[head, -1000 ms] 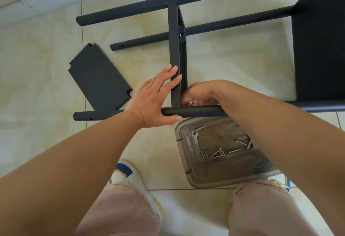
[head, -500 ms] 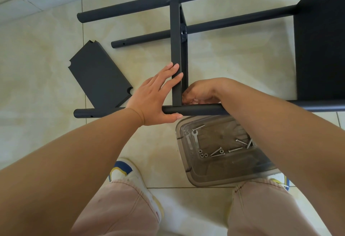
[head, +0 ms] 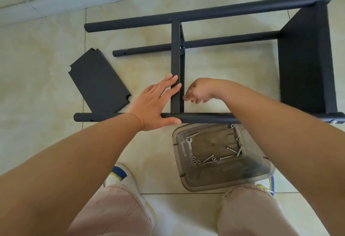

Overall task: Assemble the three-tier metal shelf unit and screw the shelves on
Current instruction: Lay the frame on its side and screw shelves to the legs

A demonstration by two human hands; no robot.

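- The dark metal shelf unit (head: 205, 13) is lying on its side on the tiled floor (head: 37, 71), with four round posts running left to right.
- One shelf (head: 306, 62) is sitting at the right end between the posts; a middle shelf (head: 176, 56) is standing edge-up across the frame.
- A third, loose shelf panel (head: 97, 82) is lying flat on the floor to the left, its near corner touching the nearest post (head: 205, 118).
- The left hand (head: 156, 103) is lying flat with an open grip, straight fingers pressing against the middle shelf's left face and the thumb resting along the nearest post.
- The right hand (head: 198, 91) is just right of that shelf with fingers curled, fingertips pinched together close to the shelf's edge; whether its grip is holding anything I cannot tell.
- A clear plastic tray (head: 222, 178) is sitting on the floor just this side of the nearest post, holding loose screws (head: 226, 157), nuts (head: 196, 162) and a small spanner (head: 189, 142).
- No brand, label or writing is readable on any part.
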